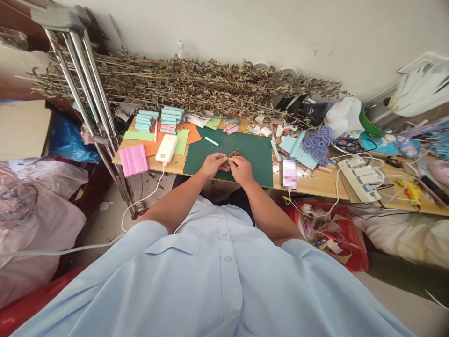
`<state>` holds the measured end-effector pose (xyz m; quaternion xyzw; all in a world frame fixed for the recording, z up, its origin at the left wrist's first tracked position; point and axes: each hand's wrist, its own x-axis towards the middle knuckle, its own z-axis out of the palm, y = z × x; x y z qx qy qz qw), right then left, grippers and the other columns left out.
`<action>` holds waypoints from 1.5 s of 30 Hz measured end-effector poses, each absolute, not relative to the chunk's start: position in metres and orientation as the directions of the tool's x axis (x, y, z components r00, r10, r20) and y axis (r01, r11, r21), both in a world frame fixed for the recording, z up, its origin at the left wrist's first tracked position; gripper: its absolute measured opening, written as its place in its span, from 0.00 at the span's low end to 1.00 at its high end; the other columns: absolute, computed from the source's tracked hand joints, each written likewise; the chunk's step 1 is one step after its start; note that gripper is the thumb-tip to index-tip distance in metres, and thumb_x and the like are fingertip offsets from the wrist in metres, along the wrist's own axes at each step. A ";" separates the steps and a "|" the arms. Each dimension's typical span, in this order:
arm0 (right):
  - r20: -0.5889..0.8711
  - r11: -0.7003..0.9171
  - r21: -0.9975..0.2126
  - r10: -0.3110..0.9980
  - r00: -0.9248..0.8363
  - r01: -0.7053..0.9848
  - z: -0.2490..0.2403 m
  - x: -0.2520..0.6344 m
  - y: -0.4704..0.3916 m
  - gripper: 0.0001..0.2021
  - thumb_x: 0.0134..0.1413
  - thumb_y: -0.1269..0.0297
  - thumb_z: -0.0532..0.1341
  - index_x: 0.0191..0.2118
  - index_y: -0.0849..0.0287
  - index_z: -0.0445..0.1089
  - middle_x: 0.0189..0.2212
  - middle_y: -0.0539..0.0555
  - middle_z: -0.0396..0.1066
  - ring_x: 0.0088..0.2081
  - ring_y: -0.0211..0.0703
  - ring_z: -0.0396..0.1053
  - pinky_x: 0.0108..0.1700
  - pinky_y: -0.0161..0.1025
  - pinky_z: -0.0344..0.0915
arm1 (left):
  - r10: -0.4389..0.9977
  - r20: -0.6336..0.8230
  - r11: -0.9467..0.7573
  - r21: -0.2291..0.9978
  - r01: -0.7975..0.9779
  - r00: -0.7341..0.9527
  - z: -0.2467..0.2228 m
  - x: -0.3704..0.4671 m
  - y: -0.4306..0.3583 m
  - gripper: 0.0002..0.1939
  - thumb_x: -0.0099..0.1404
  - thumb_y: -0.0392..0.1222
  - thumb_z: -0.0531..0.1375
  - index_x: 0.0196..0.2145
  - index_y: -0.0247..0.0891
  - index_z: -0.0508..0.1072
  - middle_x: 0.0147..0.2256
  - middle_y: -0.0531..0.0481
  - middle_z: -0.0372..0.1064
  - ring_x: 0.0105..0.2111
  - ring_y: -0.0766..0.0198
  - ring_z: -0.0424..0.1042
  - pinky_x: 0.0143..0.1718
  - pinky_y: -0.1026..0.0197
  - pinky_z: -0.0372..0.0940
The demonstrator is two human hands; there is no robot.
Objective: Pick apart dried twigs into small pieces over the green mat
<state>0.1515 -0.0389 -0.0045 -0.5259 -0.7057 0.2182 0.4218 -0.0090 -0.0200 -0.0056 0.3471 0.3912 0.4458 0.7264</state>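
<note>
Over the front edge of a dark green mat (245, 145), my left hand (213, 165) and my right hand (241, 168) meet with fingers closed on a small clump of dried herb (234, 153). Part of the clump is hidden by the fingers. A single light blue roll (211, 141) lies on the mat beyond my left hand. Stacks of blue rolls (172, 113) rest at the back left, some pink ones among them. Behind the mat stretches a long heap of dried stalks (196, 84).
On the left are a white power bank (166, 149), pink paper (133, 160) and metal crutches (89, 79). A phone (289, 173), purple yarn (318, 142) and a power strip (359, 180) sit on the right. Cables hang over the table's front edge.
</note>
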 end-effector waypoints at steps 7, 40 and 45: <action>0.304 0.260 -0.767 0.952 -0.025 0.587 -0.001 0.150 -0.038 0.06 0.52 0.65 0.62 0.31 0.54 0.78 0.32 0.54 0.79 0.36 0.48 0.75 0.46 0.46 0.73 | 0.914 -0.274 0.366 0.876 -0.315 0.300 -0.007 -0.008 -0.018 0.12 0.63 0.40 0.70 0.37 0.32 0.71 0.24 0.50 0.75 0.24 0.64 0.77 0.30 0.61 0.75; -0.188 -0.194 -0.981 0.968 0.166 0.019 -0.004 0.146 -0.032 0.08 0.41 0.61 0.70 0.30 0.58 0.78 0.22 0.50 0.76 0.25 0.41 0.74 0.29 0.38 0.74 | 0.960 -0.153 0.213 0.943 -0.256 0.234 -0.014 -0.005 -0.025 0.08 0.62 0.33 0.67 0.40 0.29 0.76 0.25 0.49 0.77 0.24 0.65 0.77 0.30 0.63 0.74; 0.022 -0.027 -0.932 0.991 0.129 0.361 -0.009 0.151 -0.036 0.07 0.49 0.61 0.64 0.33 0.56 0.79 0.28 0.51 0.79 0.30 0.45 0.76 0.39 0.43 0.75 | 0.948 -0.177 0.252 0.926 -0.282 0.266 -0.010 -0.007 -0.024 0.11 0.60 0.37 0.69 0.38 0.29 0.76 0.23 0.50 0.75 0.23 0.65 0.76 0.29 0.62 0.74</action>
